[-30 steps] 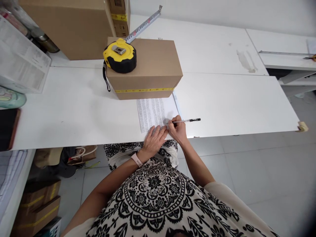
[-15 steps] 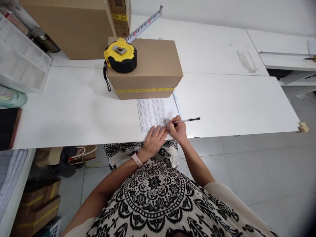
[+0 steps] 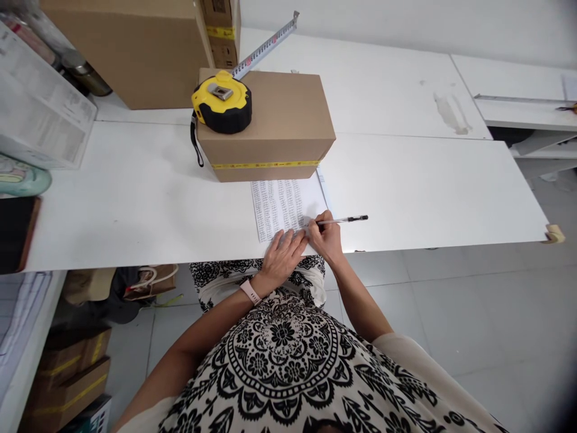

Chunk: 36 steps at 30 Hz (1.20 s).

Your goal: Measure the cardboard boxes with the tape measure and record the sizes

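- Garment (image 3: 282, 361): black-and-white patterned cloth, on the near side of the bench (image 3: 419, 192).
- Below the bench's near edge, toward the left: a paper bag (image 3: 155, 282) with pale handles, and taped cartons (image 3: 76, 379).
- Left hand (image 3: 282, 255): laid flat at the bench's near edge, fingers extended and slightly spread, fingertips on the lower margin of the sheet (image 3: 279, 207). A pale wristband (image 3: 250, 291) is fitted at the wrist.
- Right hand (image 3: 325, 237): just beside the left hand; thumb and fingers pinch the pen (image 3: 347, 219). The tip points toward the sheet; the dark rear end points toward the bench's right end. Contact between tip and sheet cannot be determined.
- Sheet: near the middle of the bench's near edge, bearing columns of small handwriting. Its far end is hidden by the box (image 3: 288, 108).
- Left end of bench, near corner: a dark flat object (image 3: 18, 231); beyond it, a white printed carton (image 3: 42, 102).
- Box: closed, brown, beyond the sheet, with a yellow tape band along the near face.
- Tape measure (image 3: 228, 114): yellow and black, on the box's left part. The blade (image 3: 265, 49) extends past the box's far side.
- Large carton (image 3: 135, 60): toward the bench's far left corner.
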### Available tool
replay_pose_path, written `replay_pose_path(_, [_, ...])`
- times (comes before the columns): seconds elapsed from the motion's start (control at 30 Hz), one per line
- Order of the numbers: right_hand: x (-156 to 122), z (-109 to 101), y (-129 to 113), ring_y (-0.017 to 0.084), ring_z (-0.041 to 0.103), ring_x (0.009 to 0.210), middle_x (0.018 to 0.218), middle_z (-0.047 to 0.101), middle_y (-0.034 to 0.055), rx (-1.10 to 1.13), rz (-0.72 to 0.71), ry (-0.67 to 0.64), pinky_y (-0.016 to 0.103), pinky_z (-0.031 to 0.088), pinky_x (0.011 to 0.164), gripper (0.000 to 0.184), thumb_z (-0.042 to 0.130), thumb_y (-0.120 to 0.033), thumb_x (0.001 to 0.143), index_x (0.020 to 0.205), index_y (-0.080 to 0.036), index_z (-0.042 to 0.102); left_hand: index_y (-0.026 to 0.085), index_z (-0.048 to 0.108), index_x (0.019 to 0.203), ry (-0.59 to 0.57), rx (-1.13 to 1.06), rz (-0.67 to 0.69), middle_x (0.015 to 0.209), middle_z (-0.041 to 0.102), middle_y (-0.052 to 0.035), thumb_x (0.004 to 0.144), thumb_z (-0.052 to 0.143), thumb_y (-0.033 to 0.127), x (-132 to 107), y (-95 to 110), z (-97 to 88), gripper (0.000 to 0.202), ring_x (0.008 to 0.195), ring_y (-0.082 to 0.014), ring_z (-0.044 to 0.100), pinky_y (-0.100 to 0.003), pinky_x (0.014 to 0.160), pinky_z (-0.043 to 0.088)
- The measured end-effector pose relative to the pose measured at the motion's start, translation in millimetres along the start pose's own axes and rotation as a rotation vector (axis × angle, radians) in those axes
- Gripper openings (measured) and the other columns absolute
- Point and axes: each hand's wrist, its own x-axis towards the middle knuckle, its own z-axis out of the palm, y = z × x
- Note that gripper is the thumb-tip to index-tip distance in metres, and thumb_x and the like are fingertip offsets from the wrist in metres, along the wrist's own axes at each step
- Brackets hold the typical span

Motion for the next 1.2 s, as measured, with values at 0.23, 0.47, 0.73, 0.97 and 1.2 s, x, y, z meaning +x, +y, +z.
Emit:
replay_pose_path(0.23, [0, 0, 0, 0.011, 0.042, 0.048, 0.054, 0.045, -0.0075, -0.016, -0.01, 0.007, 0.026, 0.035, 0.05, 0.017, 0.054, -0.024, 0.084, 0.074, -0.025, 0.039, 0.016, 0.04, 0.153, -0.002, 0.016, 0.002, 0.156, 0.044, -0.0076, 0.103, 0.038, 0.039, 0, 0, -0.6, 0.054, 0.14, -0.0282, 0.044, -0.048, 0.121, 0.029])
replay_pose_path(0.47, [-1, 1, 1, 0.011, 0.043, 0.048, 0.054, 0.046, -0.0077, -0.001, 0.018, 0.01, 0.026, 0.036, 0.051, 0.017, 0.055, -0.025, 0.084, 0.075, -0.025, 0.04, 0.016, 0.04, 0.153, 0.0, 0.009, -0.001, 0.156, 0.044, -0.0081, 0.103, 0.04, 0.038, 0, 0, -1.3, 0.054, 0.14, -0.0288, 0.044, -0.048, 0.121, 0.028])
replay_pose_path(0.73, [15, -9, 12, 0.016, 0.055, 0.069, 0.087, 0.061, 0.0039, -0.053, -0.122, 0.149, 0.031, 0.046, 0.065, 0.012, 0.048, -0.03, 0.096, 0.1, -0.022, 0.056, 0.016, 0.049, 0.145, 0.009, -0.067, -0.014, 0.153, 0.048, -0.0079, 0.102, 0.044, 0.038, 3, 2, -7.7, 0.049, 0.138, -0.0277, 0.046, -0.048, 0.12, 0.03])
replay_pose_path(0.97, [41, -15, 34, 0.029, 0.051, 0.106, 0.115, 0.06, 0.0141, -0.465, -0.367, 0.0, 0.046, 0.046, 0.091, 0.041, 0.037, -0.009, 0.093, 0.123, -0.022, 0.062, 0.019, 0.055, 0.125, 0.392, -0.352, -0.287, 0.13, 0.065, -0.0103, 0.1, 0.049, 0.035, 16, -42, -62.3, 0.03, 0.125, -0.0208, 0.057, -0.045, 0.107, 0.047])
replay_pose_path(1.2, [39, -11, 41, 0.03, 0.051, 0.107, 0.119, 0.063, 0.0141, -0.478, -0.397, 0.013, 0.048, 0.045, 0.093, 0.066, 0.035, 0.004, 0.079, 0.139, -0.019, 0.053, 0.021, 0.041, 0.138, 0.783, -0.09, -0.491, 0.148, 0.045, -0.0174, 0.077, 0.077, 0.038, 62, -158, -136.3, 0.073, 0.141, -0.0337, 0.038, -0.056, 0.117, 0.03])
